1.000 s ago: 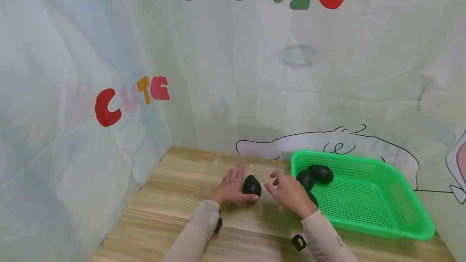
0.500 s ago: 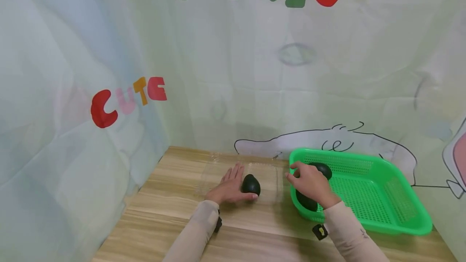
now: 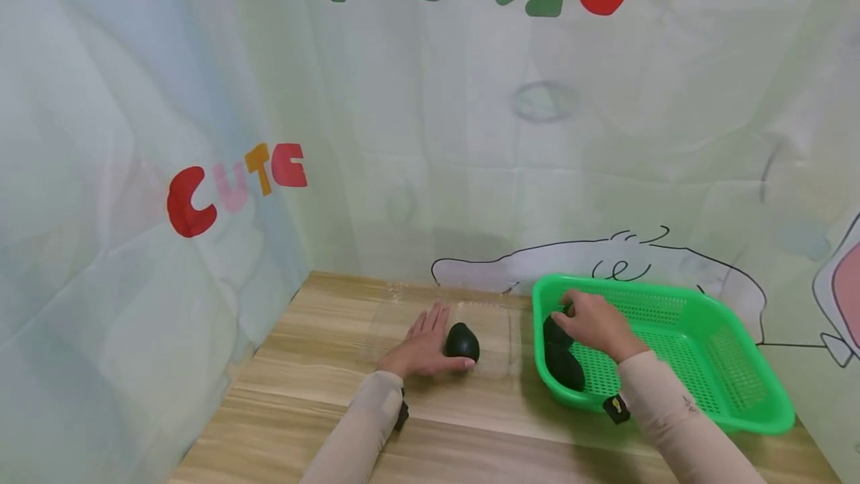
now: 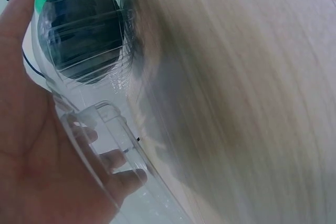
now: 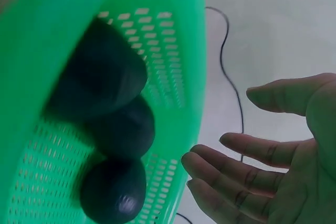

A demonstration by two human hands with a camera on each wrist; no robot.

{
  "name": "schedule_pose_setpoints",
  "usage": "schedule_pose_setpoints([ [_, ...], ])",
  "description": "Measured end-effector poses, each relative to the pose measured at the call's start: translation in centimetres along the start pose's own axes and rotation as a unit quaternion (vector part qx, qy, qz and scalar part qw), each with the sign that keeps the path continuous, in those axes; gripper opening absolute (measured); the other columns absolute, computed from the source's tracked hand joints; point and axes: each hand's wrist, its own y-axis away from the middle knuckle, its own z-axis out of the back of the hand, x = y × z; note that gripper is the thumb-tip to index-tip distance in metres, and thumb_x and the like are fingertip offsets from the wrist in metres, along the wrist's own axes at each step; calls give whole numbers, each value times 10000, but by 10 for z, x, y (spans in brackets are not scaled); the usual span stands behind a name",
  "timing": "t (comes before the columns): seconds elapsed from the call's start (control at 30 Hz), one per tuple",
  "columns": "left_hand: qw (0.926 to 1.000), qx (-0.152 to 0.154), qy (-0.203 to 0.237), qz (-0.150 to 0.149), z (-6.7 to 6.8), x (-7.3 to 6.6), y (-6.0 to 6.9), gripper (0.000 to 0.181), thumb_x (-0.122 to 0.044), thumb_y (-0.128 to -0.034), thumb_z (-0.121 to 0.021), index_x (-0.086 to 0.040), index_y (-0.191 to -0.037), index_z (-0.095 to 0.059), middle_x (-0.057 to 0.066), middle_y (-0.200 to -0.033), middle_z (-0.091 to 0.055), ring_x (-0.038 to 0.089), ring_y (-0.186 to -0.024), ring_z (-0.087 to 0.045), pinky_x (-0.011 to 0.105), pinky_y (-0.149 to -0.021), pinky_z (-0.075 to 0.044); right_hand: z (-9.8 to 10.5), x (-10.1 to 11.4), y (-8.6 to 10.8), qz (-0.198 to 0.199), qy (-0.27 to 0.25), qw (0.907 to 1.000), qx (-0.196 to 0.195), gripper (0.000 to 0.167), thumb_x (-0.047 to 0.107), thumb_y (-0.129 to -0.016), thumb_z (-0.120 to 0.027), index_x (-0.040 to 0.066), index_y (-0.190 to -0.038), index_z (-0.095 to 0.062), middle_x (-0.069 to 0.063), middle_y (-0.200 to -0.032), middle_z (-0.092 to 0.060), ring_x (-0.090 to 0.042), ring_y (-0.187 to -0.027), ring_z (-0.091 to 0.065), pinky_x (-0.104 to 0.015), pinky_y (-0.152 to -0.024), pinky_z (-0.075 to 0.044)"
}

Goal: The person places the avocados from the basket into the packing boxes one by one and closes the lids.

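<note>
A dark avocado lies in a clear plastic box on the table. My left hand rests on the box with fingers straight and thumb beside the avocado. Through the plastic wall, the left wrist view shows the same avocado. My right hand is over the left end of a green basket, its fingers reaching down near the avocados. In the right wrist view its fingers are spread and hold nothing. Two avocados show there in the head view; the right wrist view shows a third avocado.
The wooden table meets a printed cloth backdrop at the back and left. The basket's raised rim stands just right of the plastic box. Dark wrist cameras are strapped under both sleeves.
My right hand has moved right, from beside the plastic box over the rim and into the left part of the basket. My left hand and the boxed avocado have stayed in place.
</note>
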Motion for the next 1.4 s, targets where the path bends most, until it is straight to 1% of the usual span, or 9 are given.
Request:
schedule_pose_setpoints([
  [0.17,10000,-6,24,21,-1,0,0,1229,-774,-817,-632,-48,-1635,-69,164,-1708,14,467,-1543,-53,586,-1230,-135,4,-11,-6,169,312,9993,71,441,251,-979,-648,-86,-1262,-621,-242,-1152,-698,-363,-964,-696,-509,-744,-570],
  [0.27,10000,-7,37,43,-1,0,0,1228,-773,-817,-635,-51,-1635,-70,156,-1709,17,464,-1544,-52,589,-1228,-137,7,-16,-10,106,490,9986,142,457,256,-978,-646,-87,-1278,-611,-265,-1208,-673,-421,-1034,-674,-549,-774,-562],
  [0.47,10000,-24,47,34,-2,1,0,1229,-770,-817,-637,-52,-1636,-68,152,-1710,19,460,-1545,-49,582,-1231,-132,9,-28,-19,52,757,9968,247,473,248,-976,-625,-95,-1300,-593,-277,-1239,-655,-462,-1125,-630,-593,-845,-539],
  [0.6,10000,-29,28,25,-2,1,-1,1232,-769,-816,-638,-50,-1635,-64,153,-1710,16,457,-1546,-52,582,-1231,-133,9,-33,-20,21,906,9955,270,470,233,-969,-615,-86,-1313,-585,-270,-1277,-638,-472,-1182,-595,-608,-891,-517],
  [0.7,10000,-28,24,9,-2,1,0,1231,-767,-817,-639,-44,-1634,-68,162,-1708,11,461,-1544,-57,583,-1230,-137,9,-34,-19,0,1011,9945,266,459,206,-946,-627,-78,-1304,-591,-267,-1275,-628,-472,-1174,-592,-609,-888,-515],
  [0.83,10000,-18,63,6,-1,0,0,1230,-761,-818,-645,-40,-1633,-72,164,-1707,11,464,-1544,-51,580,-1232,-130,7,-39,-21,4,1093,9935,313,447,174,-913,-646,-70,-1285,-602,-275,-1238,-613,-473,-1125,-604,-613,-856,-523],
  [1.03,10000,-16,5,15,0,1,-1,1234,-764,-815,-646,-31,-1630,-79,171,-1707,7,461,-1545,-47,574,-1234,-130,6,-49,-30,27,1301,9900,552,465,169,-908,-653,-54,-1312,-596,-285,-1264,-578,-494,-1166,-565,-635,-882,-508],
  [1.27,10000,17,25,42,1,-1,0,1229,-758,-820,-647,-40,-1633,-69,157,-1709,16,453,-1548,-43,563,-1239,-124,3,-55,-36,8,1708,9819,819,542,190,-878,-712,-18,-1359,-573,-285,-1289,-555,-510,-1182,-539,-645,-876,-504],
  [1.4,10000,26,5,45,1,-1,0,1230,-761,-820,-643,-41,-1633,-66,157,-1708,14,452,-1548,-49,560,-1239,-128,-1,-58,-38,-17,1776,9798,915,593,206,-869,-746,-8,-1386,-551,-287,-1307,-542,-513,-1197,-531,-652,-889,-498],
])
